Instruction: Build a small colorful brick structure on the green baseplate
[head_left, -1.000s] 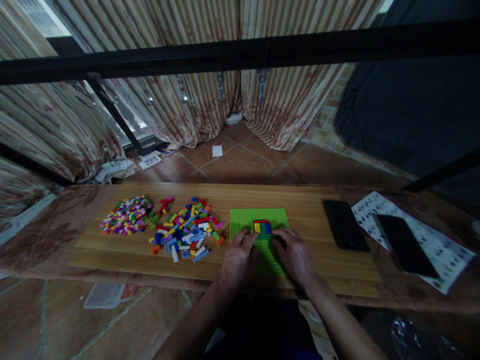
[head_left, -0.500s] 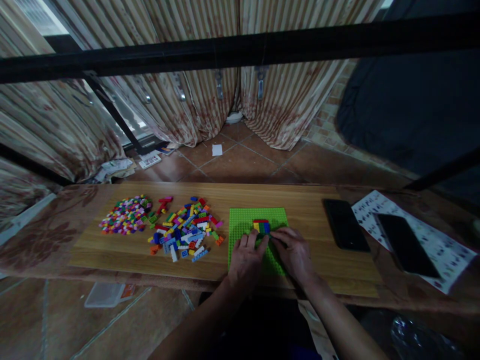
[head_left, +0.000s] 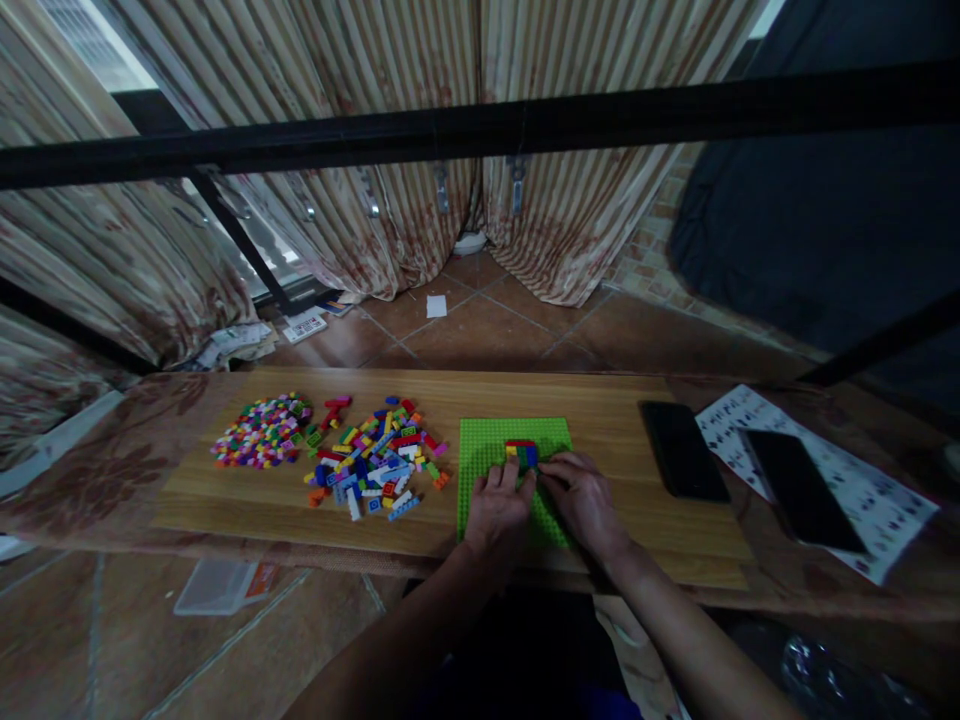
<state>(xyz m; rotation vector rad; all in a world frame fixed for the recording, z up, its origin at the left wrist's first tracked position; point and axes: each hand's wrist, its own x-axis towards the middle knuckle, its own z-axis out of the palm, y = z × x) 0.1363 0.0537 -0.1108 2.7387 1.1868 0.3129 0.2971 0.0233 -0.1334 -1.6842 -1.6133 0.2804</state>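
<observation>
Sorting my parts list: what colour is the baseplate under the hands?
Bright green, seen in the head view: the baseplate.

Two dark phones [head_left: 681, 449] lying on the wooden board [head_left: 600, 395], the second phone [head_left: 799, 490] resting on a printed sheet [head_left: 877, 500], striped curtains [head_left: 375, 150] hanging behind, paper scraps [head_left: 436, 305] sitting on the tiled floor [head_left: 487, 330], black bar [head_left: 480, 125] crossing overhead.

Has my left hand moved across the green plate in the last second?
Yes. The left hand has slid right over the green studded baseplate, towards the small stack of coloured bricks, closing up beside the right hand.
</observation>
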